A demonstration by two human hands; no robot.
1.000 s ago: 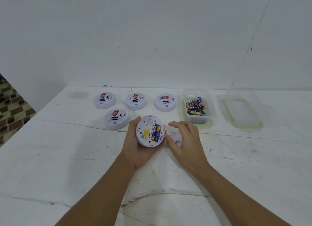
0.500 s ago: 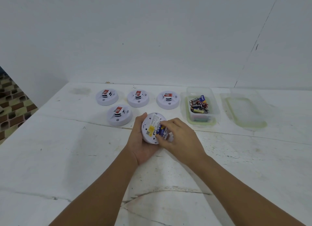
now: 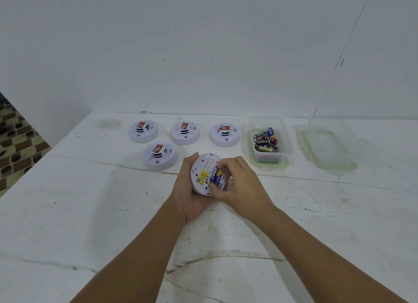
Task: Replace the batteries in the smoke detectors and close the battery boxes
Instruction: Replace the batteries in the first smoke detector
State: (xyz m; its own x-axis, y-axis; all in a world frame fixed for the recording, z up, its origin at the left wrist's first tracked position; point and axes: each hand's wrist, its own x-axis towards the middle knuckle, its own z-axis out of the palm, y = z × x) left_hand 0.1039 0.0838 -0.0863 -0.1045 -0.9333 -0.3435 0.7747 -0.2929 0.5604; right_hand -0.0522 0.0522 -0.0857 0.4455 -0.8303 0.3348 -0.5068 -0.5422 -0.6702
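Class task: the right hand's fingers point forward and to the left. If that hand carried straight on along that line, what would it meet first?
The right hand would meet the blue batteries in the open back of the smoke detector that the left hand holds; its fingertips already seem to touch them, though depth is unclear.

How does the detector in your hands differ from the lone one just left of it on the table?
The held smoke detector is tilted in the left hand, its back showing with blue batteries that the right hand fingers pinch. The front-row smoke detector lies flat on the table, face up, with a red tag, untouched. Both are round and white.
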